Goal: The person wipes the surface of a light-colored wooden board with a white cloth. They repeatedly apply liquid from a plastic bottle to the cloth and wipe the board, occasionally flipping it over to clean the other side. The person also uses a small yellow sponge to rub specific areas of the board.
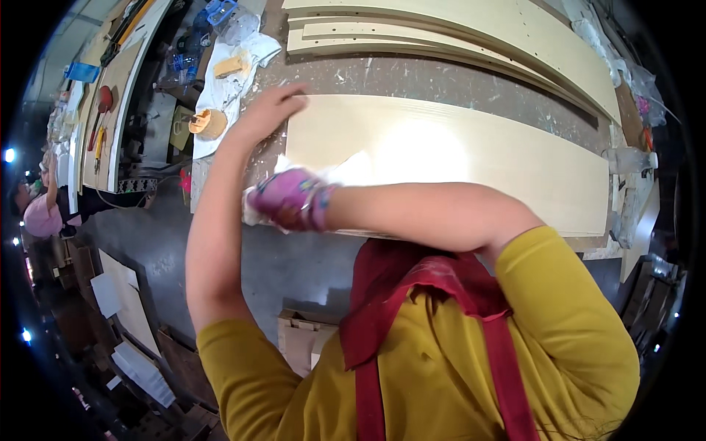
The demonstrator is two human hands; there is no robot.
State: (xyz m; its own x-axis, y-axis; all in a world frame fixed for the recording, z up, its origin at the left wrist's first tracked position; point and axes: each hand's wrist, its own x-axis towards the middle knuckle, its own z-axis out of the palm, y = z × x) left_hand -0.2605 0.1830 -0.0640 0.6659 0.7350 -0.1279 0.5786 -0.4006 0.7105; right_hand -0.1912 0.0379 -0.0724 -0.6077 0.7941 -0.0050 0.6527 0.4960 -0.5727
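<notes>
A long, pale cream board (456,154) lies flat on the workbench in front of me. My left hand (273,112) is bare and reaches to the board's far left corner, its fingers stretched out and a little blurred. Across my body comes my right arm; my right hand (293,200), in a purple patterned glove, is at the near left corner. White cloth (347,170) shows around the glove on the board and past the edge. The gloved fingers look closed on this cloth, though they are partly hidden.
More cream boards with small holes (441,37) are stacked at the back of the paint-spotted bench (353,73). Far left, a tub of orange-tan paste (208,124) and a tan block (229,66) sit on white cloth. A clear bottle (630,160) lies at the right end.
</notes>
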